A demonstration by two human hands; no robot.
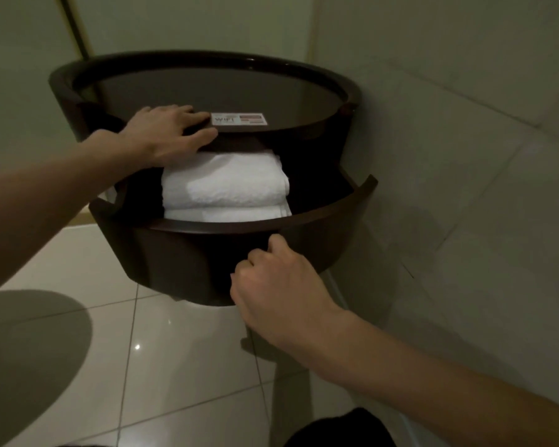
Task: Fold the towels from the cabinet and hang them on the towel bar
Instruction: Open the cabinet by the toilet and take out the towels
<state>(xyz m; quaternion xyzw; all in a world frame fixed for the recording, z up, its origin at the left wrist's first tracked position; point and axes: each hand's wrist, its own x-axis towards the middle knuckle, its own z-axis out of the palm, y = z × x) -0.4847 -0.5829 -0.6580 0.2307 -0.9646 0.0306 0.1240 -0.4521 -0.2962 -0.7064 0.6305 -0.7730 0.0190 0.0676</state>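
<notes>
A round dark wooden cabinet (88, 101) stands against the wall, its curved drawer (320, 227) pulled out. Folded white towels (223, 182) lie stacked inside the drawer. My left hand (165, 133) rests flat on the cabinet's top front edge, fingers straight, just above the towels. My right hand (271, 285) is at the drawer's front, below its rim, fingers curled against the dark wood; whether they hook a handle is hidden. No towel bar is in view.
A small WiFi card (239, 119) lies on the cabinet top beside my left fingers. Glossy white floor tiles (175, 366) spread below, a tiled wall (465, 124) rises on the right, and a round shadow falls at lower left.
</notes>
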